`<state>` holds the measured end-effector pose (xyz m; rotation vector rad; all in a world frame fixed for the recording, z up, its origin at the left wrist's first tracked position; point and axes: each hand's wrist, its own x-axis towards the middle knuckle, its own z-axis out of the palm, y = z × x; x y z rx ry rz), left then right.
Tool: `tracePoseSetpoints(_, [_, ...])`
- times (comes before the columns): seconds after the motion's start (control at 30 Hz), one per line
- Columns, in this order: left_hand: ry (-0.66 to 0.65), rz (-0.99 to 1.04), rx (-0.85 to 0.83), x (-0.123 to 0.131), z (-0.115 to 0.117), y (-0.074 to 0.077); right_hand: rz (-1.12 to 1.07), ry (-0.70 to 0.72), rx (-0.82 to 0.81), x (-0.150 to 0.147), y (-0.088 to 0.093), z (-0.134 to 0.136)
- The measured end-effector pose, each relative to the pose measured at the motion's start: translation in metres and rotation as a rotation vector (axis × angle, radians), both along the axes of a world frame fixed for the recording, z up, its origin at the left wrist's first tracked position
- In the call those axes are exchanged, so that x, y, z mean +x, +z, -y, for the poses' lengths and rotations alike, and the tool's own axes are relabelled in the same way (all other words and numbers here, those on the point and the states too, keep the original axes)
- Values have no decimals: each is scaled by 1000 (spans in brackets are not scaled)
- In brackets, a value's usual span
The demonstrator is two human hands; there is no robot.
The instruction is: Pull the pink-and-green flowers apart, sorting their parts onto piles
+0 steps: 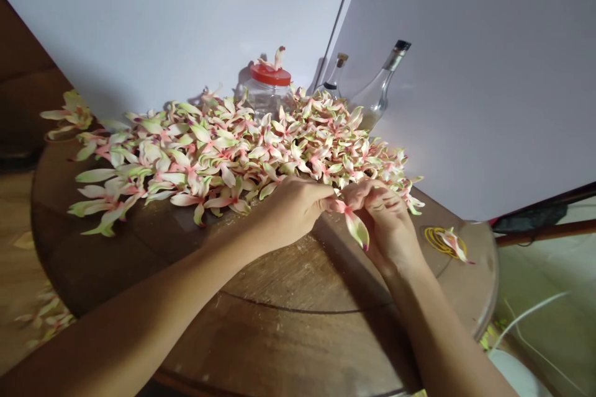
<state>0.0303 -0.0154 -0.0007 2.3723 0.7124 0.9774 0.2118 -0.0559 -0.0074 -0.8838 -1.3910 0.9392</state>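
Head view, near to far, with places given from the flower heap (242, 142). The bare wood of the round counter (288, 316) lies on the near side of the heap, crossed by both forearms. At the heap's near right edge the left hand (293, 205) and the right hand (386, 217) meet over a single flower (356, 226). The left grip is pinched together on its pink base. The right grip is curled closed round its upper part, and one green-tipped petal hangs free between the two hands.

Judgement: the petals look thin and easily creased, so pressure belongs on the firm pink base. The flower should be kept clear of the heap's edge, where neighbouring petals could snag and come along.

To the right of the heap, apart from it, a coil of yellow bands (435, 239) lies with a stray bloom (454, 243) on it, within the right hand's reach. Behind the heap and partly hidden by it stand a red-lidded jar (267, 90), a small bottle (334, 77) and a tall bottle (377, 96), all close to the wall. Nothing obstructs the hands themselves.
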Motion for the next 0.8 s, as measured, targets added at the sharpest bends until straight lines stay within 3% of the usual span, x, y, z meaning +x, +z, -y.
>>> tracePoseSetpoints(0.13, [-72,48,-64,0,0,1,-41,2,-56,0,4,1])
tracePoseSetpoints(0.33, [31,28,103,4,-3,-7,-259,153,-38,-6,-3,1])
tracePoseSetpoints(0.6, [31,14,112,6,-2,-11,-124,88,-17,0,-3,1])
tracePoseSetpoints(0.7, [136,-10,122,0,-8,-9,25,19,-42,10,-1,-4])
tracePoseSetpoints(0.8, [346,-100,189,-9,-17,-6,225,-189,25,20,0,-8])
